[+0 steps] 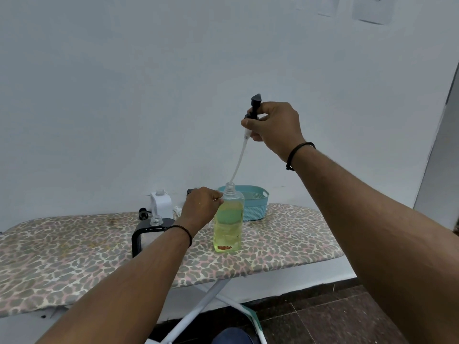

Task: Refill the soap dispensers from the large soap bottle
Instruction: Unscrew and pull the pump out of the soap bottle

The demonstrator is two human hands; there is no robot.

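Note:
A clear bottle of yellow-green soap (228, 225) stands upright on the ironing board (285, 242), its neck uncapped. My left hand (200, 207) grips its shoulder from the left. My right hand (274, 127) holds a black pump head (254, 106) high above the bottle. The pump's white tube (239, 160) hangs down, and its tip reaches the bottle's mouth. A dispenser with a black frame and an open clear neck (151, 230) stands left of the soap bottle, partly behind my left forearm. A white dispenser (161, 201) without a cap stands near the wall.
A teal plastic basket (255, 203) sits behind the soap bottle against the wall. A loose black pump (144, 213) lies left of the white dispenser. The leopard-print board runs wide to the left. Its metal legs (198, 309) cross below, over a dark tiled floor.

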